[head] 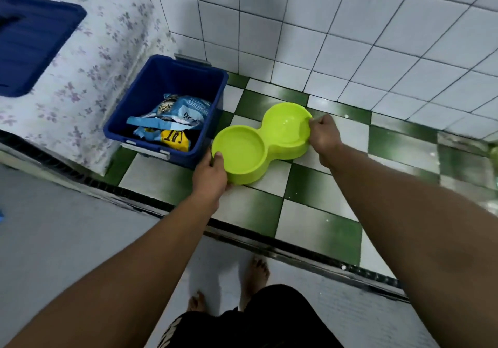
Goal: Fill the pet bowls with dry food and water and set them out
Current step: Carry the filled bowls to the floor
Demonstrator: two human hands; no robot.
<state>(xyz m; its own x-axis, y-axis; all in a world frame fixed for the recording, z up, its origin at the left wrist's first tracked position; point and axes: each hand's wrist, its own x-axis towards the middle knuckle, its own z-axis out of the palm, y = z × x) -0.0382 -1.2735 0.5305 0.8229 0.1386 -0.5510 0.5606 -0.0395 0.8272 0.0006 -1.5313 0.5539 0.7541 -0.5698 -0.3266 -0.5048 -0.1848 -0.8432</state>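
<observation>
A lime-green double pet bowl (265, 145) rests on the green-and-white checkered floor. Both of its wells look empty of food; the far well shows a faint sheen. My left hand (211, 174) grips the rim of the near well, thumb over the edge. My right hand (323, 133) grips the rim of the far well. Beside the bowl on the left stands an open blue storage bin (213, 97) holding a light-blue pet food bag (177, 113) and a yellow cat food bag (175, 139).
A white tiled wall (350, 38) rises behind the bowl. A floral-covered surface (89, 78) with the blue bin lid (32, 43) lies to the left. A metal door track (269, 245) crosses the floor in front of my bare feet (256, 275).
</observation>
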